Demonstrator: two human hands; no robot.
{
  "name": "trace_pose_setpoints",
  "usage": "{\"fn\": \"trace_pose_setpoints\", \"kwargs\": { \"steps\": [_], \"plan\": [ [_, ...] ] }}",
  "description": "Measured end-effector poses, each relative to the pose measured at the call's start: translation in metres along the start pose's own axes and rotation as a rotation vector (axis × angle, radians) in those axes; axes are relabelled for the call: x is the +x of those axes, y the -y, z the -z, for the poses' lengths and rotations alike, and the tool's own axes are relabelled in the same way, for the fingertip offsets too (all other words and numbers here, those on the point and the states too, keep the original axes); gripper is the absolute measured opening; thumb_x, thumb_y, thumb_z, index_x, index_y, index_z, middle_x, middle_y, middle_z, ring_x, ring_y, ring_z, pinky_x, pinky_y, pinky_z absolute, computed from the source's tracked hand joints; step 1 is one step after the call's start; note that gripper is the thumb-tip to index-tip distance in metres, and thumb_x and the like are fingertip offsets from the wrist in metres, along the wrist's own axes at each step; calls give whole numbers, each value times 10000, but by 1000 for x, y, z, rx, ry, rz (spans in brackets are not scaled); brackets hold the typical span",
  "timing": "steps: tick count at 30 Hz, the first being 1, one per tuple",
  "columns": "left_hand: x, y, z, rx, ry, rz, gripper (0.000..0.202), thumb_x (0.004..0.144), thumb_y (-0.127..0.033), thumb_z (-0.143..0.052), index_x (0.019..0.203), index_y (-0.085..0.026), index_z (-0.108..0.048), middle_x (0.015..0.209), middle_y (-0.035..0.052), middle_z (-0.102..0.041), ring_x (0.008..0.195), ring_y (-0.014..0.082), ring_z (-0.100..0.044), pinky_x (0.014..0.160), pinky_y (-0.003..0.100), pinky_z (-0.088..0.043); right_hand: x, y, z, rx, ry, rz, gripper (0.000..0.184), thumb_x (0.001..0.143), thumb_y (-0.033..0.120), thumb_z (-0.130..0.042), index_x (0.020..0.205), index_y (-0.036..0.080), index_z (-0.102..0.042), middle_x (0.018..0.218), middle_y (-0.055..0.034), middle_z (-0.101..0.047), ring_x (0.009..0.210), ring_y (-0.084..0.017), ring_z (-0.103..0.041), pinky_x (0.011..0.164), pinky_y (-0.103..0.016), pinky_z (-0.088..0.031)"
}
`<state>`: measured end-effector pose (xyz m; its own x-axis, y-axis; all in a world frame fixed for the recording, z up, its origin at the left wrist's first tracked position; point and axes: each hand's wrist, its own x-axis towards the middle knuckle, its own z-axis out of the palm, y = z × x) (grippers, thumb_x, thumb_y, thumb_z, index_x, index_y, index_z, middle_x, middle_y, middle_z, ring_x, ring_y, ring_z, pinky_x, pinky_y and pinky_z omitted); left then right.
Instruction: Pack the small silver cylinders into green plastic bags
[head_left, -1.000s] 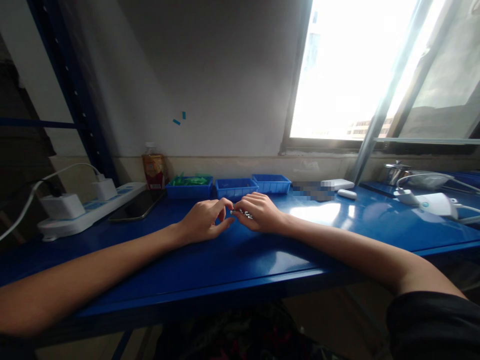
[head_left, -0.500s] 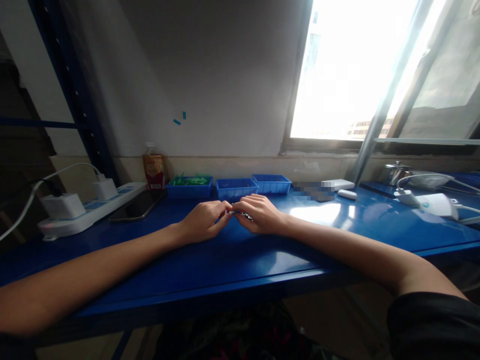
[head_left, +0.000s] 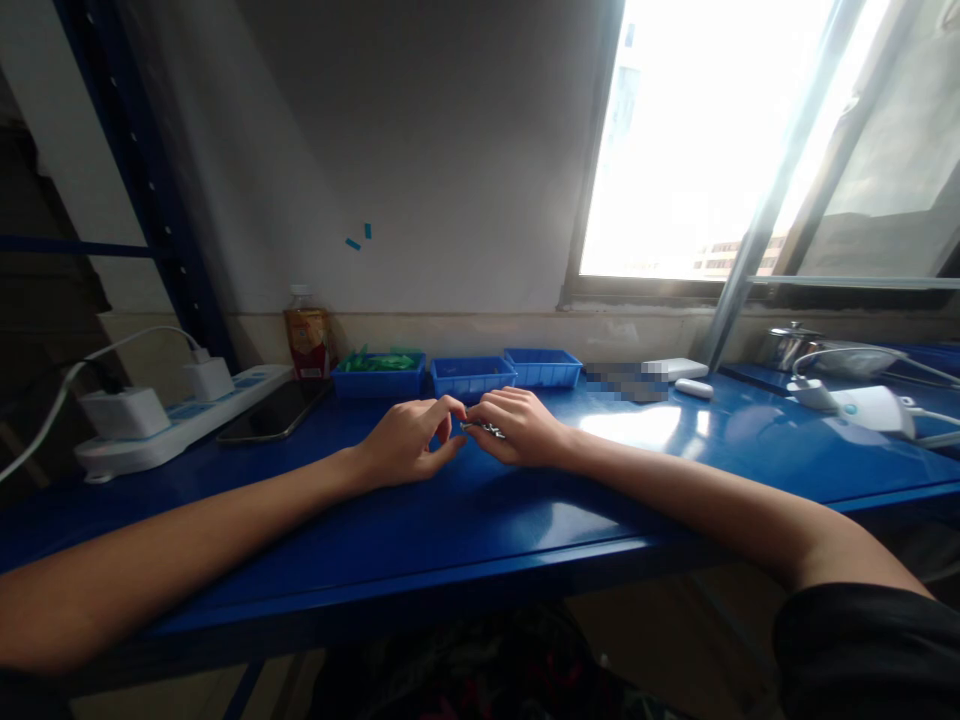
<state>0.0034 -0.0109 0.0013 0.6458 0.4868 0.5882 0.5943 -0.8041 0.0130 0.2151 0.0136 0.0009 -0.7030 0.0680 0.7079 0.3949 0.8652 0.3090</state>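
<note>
Far out at nine o'clock from our hands lies the power strip (head_left: 176, 420). The phone (head_left: 274, 412) is just beside it, and the bottle (head_left: 307, 342) stands behind at eleven. At twelve o'clock there is a row of blue trays. The left tray (head_left: 379, 375) holds green bits, while we cannot see into the middle tray (head_left: 472, 378) or the right tray (head_left: 542, 368).

Our left hand (head_left: 405, 442) rests on the table (head_left: 480, 520) with its fingers curled. The forefinger arches over and the thumb stretches under it, with a gap between them. The forefinger tip meets the right hand, but we cannot tell whether it grips anything. Just at its three o'clock, the metal piece (head_left: 486, 430) glints low over the table top, between the two hands. Our right hand (head_left: 521, 428) is closed around it, fingers folded over, so that only a short shiny length shows.

We judge the piece small, light and stiff, and, being smooth metal, likely slippery. It is too small for us to say whether it is one part or several. A fingertip pinch across the exposed end, on its nine o'clock side, looks the sound hold, with the covered end steadied by the other hand. If dropped, it would probably skid on the glossy table.
</note>
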Motion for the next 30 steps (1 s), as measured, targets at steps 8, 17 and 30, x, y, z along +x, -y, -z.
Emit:
{"fn": "trace_pose_setpoints", "kwargs": {
  "steps": [8, 17, 30],
  "plan": [
    [1, 0, -1, 9, 5, 3, 166, 885, -323, -490, 951, -172, -502, 693, -14, -587, 542, 106, -540, 509, 207, -390, -1, 1, 1, 48, 13, -12, 143, 898, 278, -499, 858, 170, -582, 709, -23, -618, 639, -127, -553, 639, -261, -401],
    [1, 0, 1, 1, 12, 13, 159, 886, -319, -463, 934, -173, -505, 715, 2, -614, 566, 121, -557, 543, 223, -406, -4, 0, 0, 65, 49, -16, 150, 870, 269, -518, 980, 174, -554, 780, -28, -625, 704, -145, -573, 667, -274, -406],
    [1, 1, 1, 4, 36, 1, 161, 902, -316, -451, 920, -164, -503, 730, 15, -612, 635, 144, -585, 595, 241, -428, -2, 0, 0, 28, 55, 21, 129, 895, 271, -480, 926, 181, -567, 748, -22, -601, 660, -132, -536, 650, -266, -392]
  ]
}}
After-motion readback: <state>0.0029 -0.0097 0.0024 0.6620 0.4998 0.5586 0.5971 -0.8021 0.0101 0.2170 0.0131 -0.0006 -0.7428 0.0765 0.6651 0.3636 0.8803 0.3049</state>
